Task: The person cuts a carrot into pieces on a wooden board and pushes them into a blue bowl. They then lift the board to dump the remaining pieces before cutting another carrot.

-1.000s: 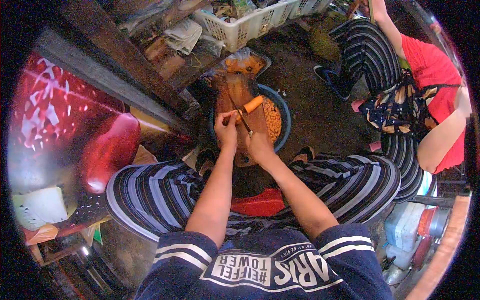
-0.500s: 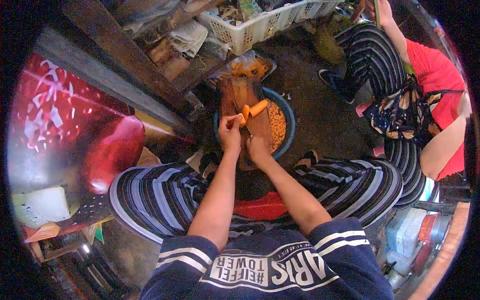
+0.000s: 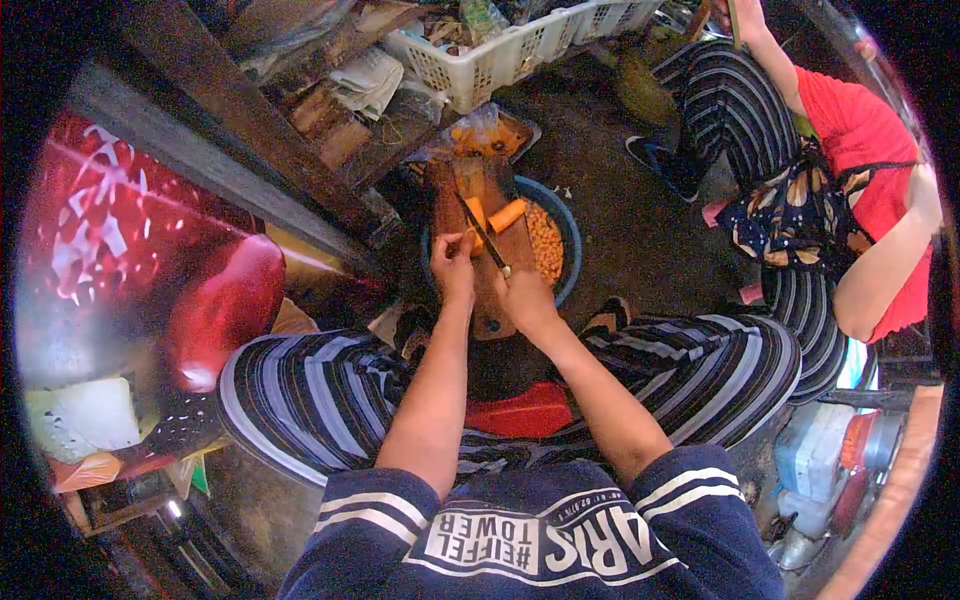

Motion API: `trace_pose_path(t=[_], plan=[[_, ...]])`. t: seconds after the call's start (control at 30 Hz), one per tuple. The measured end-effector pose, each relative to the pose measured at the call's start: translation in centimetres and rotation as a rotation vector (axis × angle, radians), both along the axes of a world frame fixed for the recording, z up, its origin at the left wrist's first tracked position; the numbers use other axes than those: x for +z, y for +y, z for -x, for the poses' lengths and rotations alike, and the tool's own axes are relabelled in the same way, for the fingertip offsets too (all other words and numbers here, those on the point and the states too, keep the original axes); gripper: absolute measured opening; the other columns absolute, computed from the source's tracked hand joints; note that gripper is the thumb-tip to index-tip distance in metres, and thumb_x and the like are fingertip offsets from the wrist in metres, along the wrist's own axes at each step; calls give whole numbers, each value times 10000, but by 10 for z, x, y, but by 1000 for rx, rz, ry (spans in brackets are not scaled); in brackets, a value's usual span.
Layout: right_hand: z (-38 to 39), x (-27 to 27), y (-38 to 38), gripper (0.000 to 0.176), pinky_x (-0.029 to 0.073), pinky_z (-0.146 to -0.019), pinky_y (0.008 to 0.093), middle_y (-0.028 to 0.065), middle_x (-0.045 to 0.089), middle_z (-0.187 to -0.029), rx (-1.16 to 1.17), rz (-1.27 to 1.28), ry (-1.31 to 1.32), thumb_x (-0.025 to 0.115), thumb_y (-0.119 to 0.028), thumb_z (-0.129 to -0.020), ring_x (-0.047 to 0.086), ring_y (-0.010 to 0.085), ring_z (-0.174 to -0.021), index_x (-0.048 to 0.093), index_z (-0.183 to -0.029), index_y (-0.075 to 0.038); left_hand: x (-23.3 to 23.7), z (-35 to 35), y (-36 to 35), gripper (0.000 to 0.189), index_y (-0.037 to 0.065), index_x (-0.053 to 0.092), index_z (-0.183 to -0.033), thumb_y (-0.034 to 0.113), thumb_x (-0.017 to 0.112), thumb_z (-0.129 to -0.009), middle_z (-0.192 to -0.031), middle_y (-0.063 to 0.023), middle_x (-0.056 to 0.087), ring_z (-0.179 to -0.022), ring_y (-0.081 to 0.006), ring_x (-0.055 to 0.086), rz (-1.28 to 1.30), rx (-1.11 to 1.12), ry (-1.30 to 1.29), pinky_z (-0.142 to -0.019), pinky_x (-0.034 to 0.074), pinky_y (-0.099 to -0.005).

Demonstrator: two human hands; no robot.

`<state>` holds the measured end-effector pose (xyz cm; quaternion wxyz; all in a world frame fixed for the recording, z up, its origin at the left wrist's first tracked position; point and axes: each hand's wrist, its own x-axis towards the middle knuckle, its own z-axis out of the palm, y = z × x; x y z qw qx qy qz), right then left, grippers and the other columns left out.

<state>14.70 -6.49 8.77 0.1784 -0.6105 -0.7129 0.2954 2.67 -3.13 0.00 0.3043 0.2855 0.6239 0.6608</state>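
A wooden cutting board [image 3: 515, 246] lies across a blue basin [image 3: 572, 225] that holds small diced orange carrot [image 3: 545, 248]. My right hand [image 3: 526, 298] is closed round the handle of a knife [image 3: 482, 230], its blade angled up and left over the board. The fingers of my left hand [image 3: 452, 266] pinch a carrot piece [image 3: 475, 241] beside the blade. Another thick carrot piece [image 3: 508, 215] rests on the board right of the knife, and a further orange piece [image 3: 474, 208] shows near the blade's tip.
Beyond the board stands a tray [image 3: 530, 128] with orange pieces and clear plastic. A white plastic basket [image 3: 520, 60] is at the back. To the right sits another person in a red top [image 3: 850, 110]. Wooden beams [image 3: 240, 110] and a shiny red surface [image 3: 160, 250] are on the left.
My right hand has brought the knife up, so its blade now shows across the carrot pieces. My left hand remains at the carrot. The whole view has shifted slightly.
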Motion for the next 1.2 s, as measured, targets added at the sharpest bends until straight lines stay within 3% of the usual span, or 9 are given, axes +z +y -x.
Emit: trace_pose_path(t=[0.3,0.37,0.5,0.93,1.03,1.1,1.2], plan=[[-1,-20,0,292,471,-608,459,272,570,-693,64,-55,96,516,-210,-808,585,404,-683,589,-758,68,19,-5,-6,155,31,555,-722,121,681,-740,-778,-36,551,-758,-139,496,-33,3,-121,-731,382,-259],[1,-2,-2,293,471,-618,460,269,576,-719,40,67,26,511,-207,-810,587,402,-709,589,-739,67,11,-2,-3,153,29,556,-722,117,680,-740,-783,-38,555,-764,-140,498,-32,9,-44,-735,383,-260],[5,0,-3,295,475,-632,460,258,584,-735,0,80,-10,511,-213,-809,586,403,-732,600,-734,58,-3,3,-1,128,51,562,-744,98,681,-741,-835,-22,567,-799,-125,497,-6,-4,87,-761,388,-259],[12,-17,0,302,481,-677,449,261,594,-781,36,83,-80,519,-231,-812,595,390,-764,624,-795,52,5,1,-5,151,41,542,-727,119,668,-754,-798,-34,578,-775,-131,488,-61,-20,-44,-763,373,-277],[12,-23,1,300,479,-673,453,267,591,-781,26,51,-72,508,-223,-820,593,398,-763,616,-801,56,11,3,-4,143,44,539,-730,115,659,-759,-792,-42,575,-780,-140,491,-41,-21,-16,-763,373,-280],[12,-16,1,296,478,-672,456,270,590,-779,21,42,-74,501,-219,-825,591,403,-761,613,-807,54,19,1,-7,119,47,560,-741,113,658,-753,-811,-36,578,-789,-146,516,17,10,191,-776,389,-282],[12,-2,-1,288,477,-672,458,269,589,-778,74,13,-103,494,-218,-828,589,405,-753,611,-821,45,13,6,-6,131,47,540,-753,114,652,-763,-844,-54,563,-802,-155,493,48,-68,161,-761,373,-280]])
